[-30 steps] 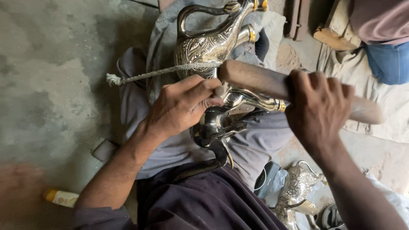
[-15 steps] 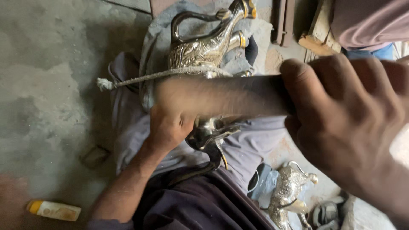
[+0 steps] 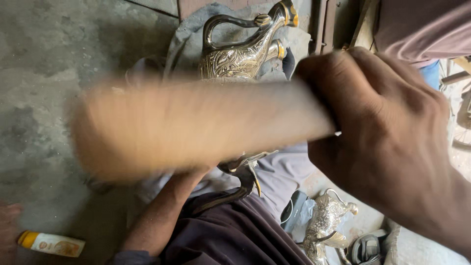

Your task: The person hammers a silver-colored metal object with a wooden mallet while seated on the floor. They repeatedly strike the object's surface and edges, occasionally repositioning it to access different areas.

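The wooden stick (image 3: 196, 130) has swung up toward my camera since half a second ago; it now fills the middle of the frame as a wide blur, where before it lay lower, across the metal jug.

Left to right: at the lower left a small yellow-capped bottle (image 3: 49, 244) lies on the concrete floor (image 3: 44, 73). My left hand is hidden behind the stick; only the forearm (image 3: 162, 216) shows, rising from the bottom centre, so I cannot tell how its fingers sit. Earlier that hand gripped the piece on my lap. Above the stick, top centre, the ornate jug (image 3: 240, 54) rests on grey cloth (image 3: 184, 44), spout pointing up and right, and it has not shifted. Below the stick a dark curved metal handle (image 3: 245, 176) pokes out over my lap. At the lower right stands a second silver jug (image 3: 326, 223). My right hand (image 3: 387, 142) takes up the right side, fingers wrapped tight around the end of the stick, far nearer the lens than before.

To do this stroke well, I judge I should keep the grip firm, bring the stick down squarely on the piece, and hold the lap piece steady, with the left-hand fingers clear of the blow.
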`<state>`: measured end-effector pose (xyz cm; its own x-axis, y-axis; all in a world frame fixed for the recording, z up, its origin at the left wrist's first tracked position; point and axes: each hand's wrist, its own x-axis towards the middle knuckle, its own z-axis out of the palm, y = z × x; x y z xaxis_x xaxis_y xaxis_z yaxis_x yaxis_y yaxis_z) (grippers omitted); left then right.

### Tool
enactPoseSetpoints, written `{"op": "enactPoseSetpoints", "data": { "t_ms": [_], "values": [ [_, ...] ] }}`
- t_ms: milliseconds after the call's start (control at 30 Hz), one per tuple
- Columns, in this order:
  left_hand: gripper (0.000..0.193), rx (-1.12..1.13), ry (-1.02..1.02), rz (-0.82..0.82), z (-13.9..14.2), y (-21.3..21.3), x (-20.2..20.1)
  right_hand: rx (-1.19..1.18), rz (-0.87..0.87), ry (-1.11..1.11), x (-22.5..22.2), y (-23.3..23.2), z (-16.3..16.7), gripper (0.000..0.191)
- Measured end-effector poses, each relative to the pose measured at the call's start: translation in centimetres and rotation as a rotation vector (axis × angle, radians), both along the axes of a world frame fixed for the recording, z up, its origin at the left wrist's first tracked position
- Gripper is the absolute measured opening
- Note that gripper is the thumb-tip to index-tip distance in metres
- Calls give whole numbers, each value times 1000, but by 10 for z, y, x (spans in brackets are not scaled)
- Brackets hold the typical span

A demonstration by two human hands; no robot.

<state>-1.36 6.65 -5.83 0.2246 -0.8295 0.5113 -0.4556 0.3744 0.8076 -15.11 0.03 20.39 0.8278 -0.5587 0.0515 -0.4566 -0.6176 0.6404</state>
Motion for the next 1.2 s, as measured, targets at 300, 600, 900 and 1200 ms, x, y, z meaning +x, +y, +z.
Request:
{"op": "enactPoseSetpoints", "data": {
  "t_ms": [300,600,900,1200],
  "values": [
    [26,-6,40,-278,15,-18,18,-32,-155,-45,-46,-12,-30,11],
    [30,-46,-395,-610,28,-58,21,466,-538,-1011,-120,22,-101,25],
    [31,-68,-690,-795,61,-72,12,402,-204,-1291,-159,44,-175,40],
    [23,-223,-7,-452,37,-48,36,263,-383,-889,-153,37,-166,32]
  ]
}}
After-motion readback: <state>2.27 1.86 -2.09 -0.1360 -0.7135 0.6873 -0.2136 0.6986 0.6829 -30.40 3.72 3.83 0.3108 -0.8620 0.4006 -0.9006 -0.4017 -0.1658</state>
